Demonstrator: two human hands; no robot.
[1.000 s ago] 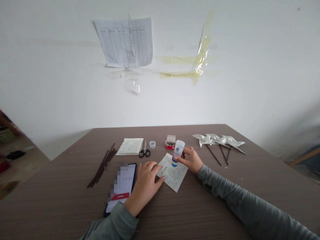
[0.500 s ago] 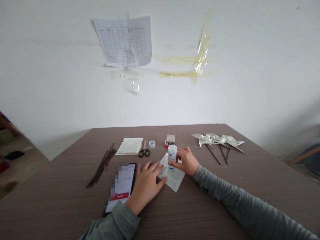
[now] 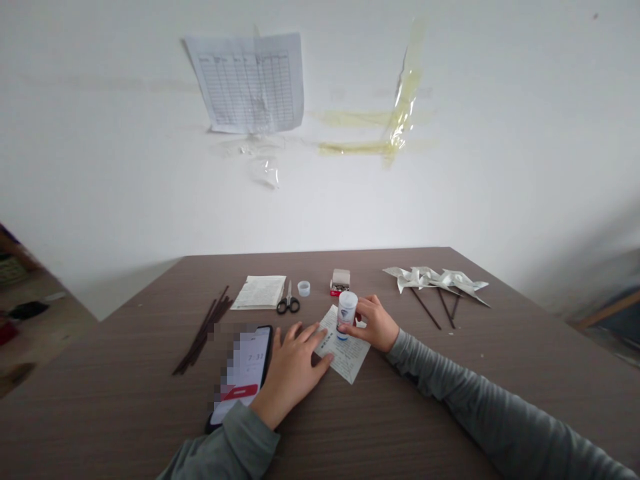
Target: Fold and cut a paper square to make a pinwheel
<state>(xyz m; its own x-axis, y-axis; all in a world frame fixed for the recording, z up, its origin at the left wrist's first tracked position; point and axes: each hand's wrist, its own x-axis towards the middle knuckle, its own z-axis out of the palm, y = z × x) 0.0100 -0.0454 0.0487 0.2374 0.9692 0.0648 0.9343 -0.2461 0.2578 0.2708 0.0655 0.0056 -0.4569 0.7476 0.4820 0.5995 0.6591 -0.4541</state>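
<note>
My right hand [image 3: 376,325] is shut on a white glue stick [image 3: 347,313] with a blue label, which stands upright with its lower end on a small printed paper slip [image 3: 347,350]. My left hand [image 3: 291,374] lies flat with its fingers spread, the fingertips pressing the slip's left edge. Under my left wrist and palm lies a smartphone [image 3: 245,373] with a lit screen, partly hidden by the hand and blurred in places.
On the brown wood-grain table [image 3: 125,373] stand scissors [image 3: 288,301], a printed sheet [image 3: 259,293], a small clear cap [image 3: 303,288], a small red-and-white box [image 3: 340,282], a bundle of dark sticks [image 3: 204,330], and white paper pinwheels on dark sticks [image 3: 435,281]. A white wall backs the table.
The glue stick has gone from tilted and raised to upright on the slip, with my right hand moving left and down. My left hand's fingers have spread slightly on the slip.
</note>
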